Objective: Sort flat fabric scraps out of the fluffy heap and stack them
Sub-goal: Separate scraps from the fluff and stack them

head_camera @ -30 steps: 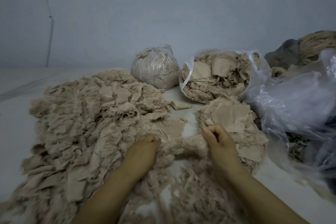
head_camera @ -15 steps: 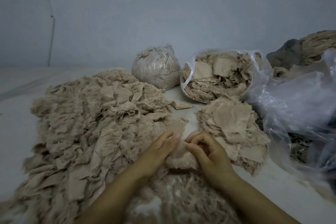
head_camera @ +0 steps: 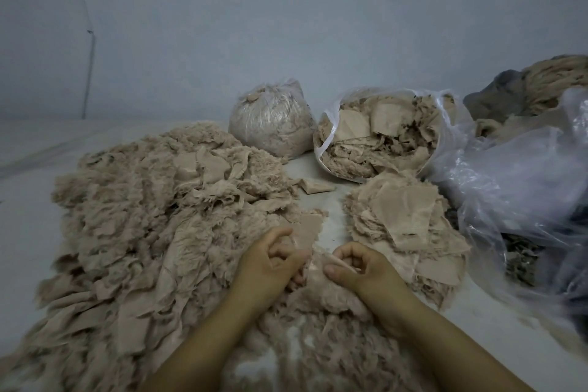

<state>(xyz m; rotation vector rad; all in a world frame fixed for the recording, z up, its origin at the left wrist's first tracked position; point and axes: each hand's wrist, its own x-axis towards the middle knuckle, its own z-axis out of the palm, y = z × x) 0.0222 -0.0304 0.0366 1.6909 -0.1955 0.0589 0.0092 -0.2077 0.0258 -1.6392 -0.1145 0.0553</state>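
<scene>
A wide fluffy heap [head_camera: 152, 216] of beige fabric pieces covers the left and near part of the pale surface. A stack of flat beige scraps [head_camera: 404, 219] lies to the right of it. My left hand [head_camera: 270, 261] and my right hand [head_camera: 362, 267] are close together at the near middle, fingers curled. Between them they hold a fluffy beige piece [head_camera: 315, 277] that lies on the heap's near edge. Its lower part merges with the fluff below.
A tied clear bag of fluff [head_camera: 270, 124] and an open bag of scraps [head_camera: 378, 137] stand at the back. Crumpled clear plastic bags [head_camera: 521, 200] crowd the right side, with a grey and beige bundle [head_camera: 534, 86] behind. One loose scrap [head_camera: 315, 186] lies between the piles.
My hands came together from apart over the fluffy piece, then drew back slightly toward me, and their fingers have curled tighter on it.
</scene>
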